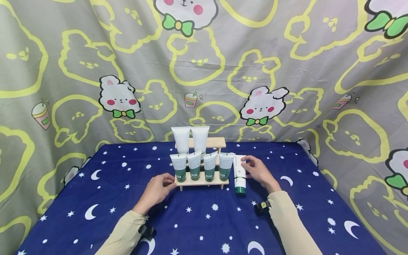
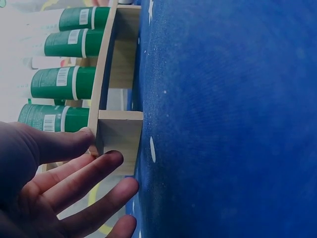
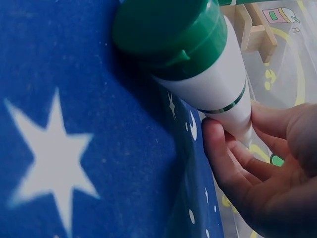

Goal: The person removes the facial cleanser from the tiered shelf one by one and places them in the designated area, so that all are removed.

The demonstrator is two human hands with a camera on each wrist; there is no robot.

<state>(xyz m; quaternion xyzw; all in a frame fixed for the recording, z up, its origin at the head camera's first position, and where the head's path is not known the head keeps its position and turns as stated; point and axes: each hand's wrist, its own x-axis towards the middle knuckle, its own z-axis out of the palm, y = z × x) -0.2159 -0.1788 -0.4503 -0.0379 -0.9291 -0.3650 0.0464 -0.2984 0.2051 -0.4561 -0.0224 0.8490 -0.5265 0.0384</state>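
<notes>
A small tiered wooden stand point(image 1: 204, 183) stands on the cloth in the middle of the head view. Several small white-and-green tubes point(image 1: 209, 168) are lined up along its front step, caps down. My left hand point(image 1: 158, 189) pinches the left end of this step between thumb and forefinger, the other fingers spread loosely below, as the left wrist view shows at the step's corner point(image 2: 96, 144). Right of the stand, my right hand point(image 1: 259, 170) holds a larger white tube point(image 1: 239, 177) by its flat upper end. Its green cap point(image 3: 171, 37) points down, close over the cloth.
Two tall white tubes point(image 1: 199, 139) stand behind the front row, before the stand's upper tier point(image 1: 216, 142). A dark blue cloth point(image 1: 191, 226) with moons and stars covers the table. Behind hangs a grey patterned curtain point(image 1: 153, 63).
</notes>
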